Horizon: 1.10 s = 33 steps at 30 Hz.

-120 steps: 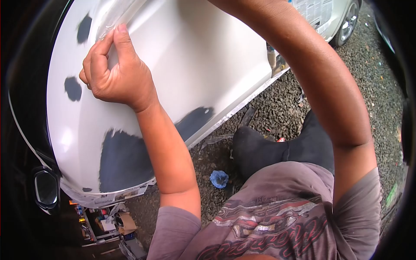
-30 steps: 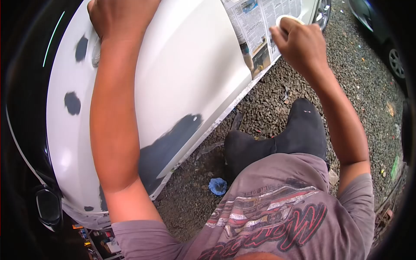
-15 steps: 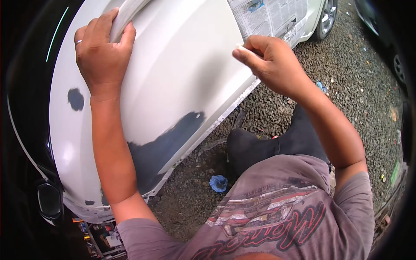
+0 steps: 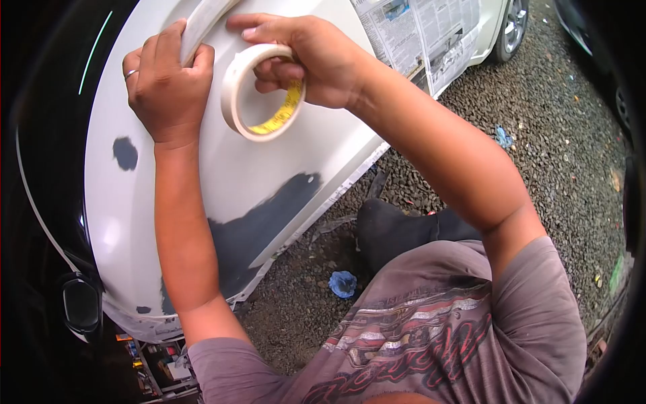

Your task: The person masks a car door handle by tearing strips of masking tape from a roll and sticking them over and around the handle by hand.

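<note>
A roll of masking tape (image 4: 232,101), cream outside with a yellow printed core, hangs from my right hand (image 4: 323,60). Some fingers curl through its ring while other fingers reach toward the long pale curved strip (image 4: 203,25) at the top. My left hand (image 4: 168,87), with a ring on one finger, is closed at the near end of that strip; what the strip is made of I cannot tell. Both hands are over a white car body panel (image 4: 289,128) with a large dark grey patch (image 4: 252,229) along its lower edge and a smaller grey patch (image 4: 125,153) at left.
Newspaper sheets (image 4: 441,40) cover part of the car beyond my right arm, near a wheel (image 4: 515,30). Gravel (image 4: 552,148) lies to the right, with a crumpled blue piece (image 4: 343,284) on the ground. A side mirror (image 4: 81,303) and a cluttered rack (image 4: 158,367) are at lower left.
My right hand has swung left and up, from the panel's right edge to beside my left hand. The tape roll now shows in it. My left hand stays on the strip.
</note>
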Motion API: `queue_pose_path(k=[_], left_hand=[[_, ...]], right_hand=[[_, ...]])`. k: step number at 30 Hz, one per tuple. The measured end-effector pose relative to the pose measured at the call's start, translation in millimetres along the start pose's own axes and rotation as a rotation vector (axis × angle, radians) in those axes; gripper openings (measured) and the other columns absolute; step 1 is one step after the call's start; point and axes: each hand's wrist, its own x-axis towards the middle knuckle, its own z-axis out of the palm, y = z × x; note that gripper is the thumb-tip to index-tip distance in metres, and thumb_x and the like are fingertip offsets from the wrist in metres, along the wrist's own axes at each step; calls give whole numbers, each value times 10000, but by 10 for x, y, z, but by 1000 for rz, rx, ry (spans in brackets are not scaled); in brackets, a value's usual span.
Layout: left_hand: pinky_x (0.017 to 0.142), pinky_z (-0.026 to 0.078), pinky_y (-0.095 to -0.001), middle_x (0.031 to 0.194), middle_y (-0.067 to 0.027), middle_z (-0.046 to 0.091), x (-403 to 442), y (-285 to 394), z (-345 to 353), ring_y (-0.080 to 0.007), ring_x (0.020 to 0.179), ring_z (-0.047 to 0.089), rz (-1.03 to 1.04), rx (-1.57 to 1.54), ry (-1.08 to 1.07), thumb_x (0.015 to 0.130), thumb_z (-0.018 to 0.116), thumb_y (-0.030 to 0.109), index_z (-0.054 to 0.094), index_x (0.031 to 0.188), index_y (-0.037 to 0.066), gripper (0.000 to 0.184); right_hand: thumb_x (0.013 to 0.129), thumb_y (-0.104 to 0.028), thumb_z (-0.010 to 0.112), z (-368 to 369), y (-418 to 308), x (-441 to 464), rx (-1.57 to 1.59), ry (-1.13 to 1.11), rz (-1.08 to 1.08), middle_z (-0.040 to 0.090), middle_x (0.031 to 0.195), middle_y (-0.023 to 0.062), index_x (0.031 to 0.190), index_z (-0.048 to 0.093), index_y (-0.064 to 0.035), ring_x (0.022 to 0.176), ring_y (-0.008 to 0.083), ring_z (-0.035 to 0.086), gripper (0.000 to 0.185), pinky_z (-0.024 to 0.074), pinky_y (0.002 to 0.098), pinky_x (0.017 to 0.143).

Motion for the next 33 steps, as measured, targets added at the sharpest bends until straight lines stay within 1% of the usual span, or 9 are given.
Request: queue_pose_path(k=[2,4,7,19,21,22,24,29,33], left_hand=[[819,623,-353,996,45,794,-2,-4,0,-243,923,722,2,12,0,762,853,218,797,1153,210,395],[799,629,-348,1010,48,798,-3,13,5,-238,925,723,3,22,-1,762,858,235,795,1152,215,395],[884,602,-377,990,27,791,-5,49,11,-257,920,724,-66,24,-29,767,836,231,798,1140,207,376],[902,553,-353,941,3,790,22,38,-1,-214,851,740,-21,-33,29,797,832,208,784,1077,156,289],[902,553,-353,945,-8,790,14,57,-10,-211,856,743,-52,-16,-14,799,858,238,783,1071,149,296],[902,553,-353,945,-8,790,2,32,17,-211,856,743,-52,-16,-14,799,858,238,783,1071,149,296],[823,564,-351,934,18,778,1,-2,63,-239,853,655,-57,-23,-6,760,892,329,786,1084,178,373],[865,567,-357,995,-1,811,60,-14,-110,-230,914,691,-135,-108,-131,747,948,287,797,1094,175,395],[816,582,-320,1019,4,813,103,-103,-218,-178,923,663,-149,-298,-200,810,969,347,840,1192,172,439]], right_hand=[[1101,-205,614,-25,-13,159,59,-8,-17,534,689,-23,1404,628,-24,531,75,438,353,495,311,683],[1082,-134,571,-31,-14,292,267,-106,-92,606,760,47,1087,639,-32,523,92,451,123,473,334,679],[1103,-129,522,42,-30,277,268,-21,-121,590,753,34,932,593,-66,513,91,443,196,476,345,688],[1125,-158,539,90,4,513,300,106,-78,568,726,17,998,608,-59,543,102,442,175,479,334,658],[1128,-204,575,160,37,496,183,174,-59,545,696,-18,1159,649,-56,531,89,431,168,484,319,666],[1137,-214,567,228,61,465,138,187,-67,551,697,-14,1012,614,-79,549,96,436,189,471,322,644],[1129,-210,578,297,49,427,77,237,-37,558,702,-6,1014,642,-59,576,101,442,200,461,317,634],[1112,-186,593,386,9,290,12,220,44,578,714,7,1047,684,-31,590,97,444,192,457,307,638],[1079,-133,606,473,49,93,-20,215,-13,649,791,47,1014,723,18,652,110,562,202,446,303,581]])
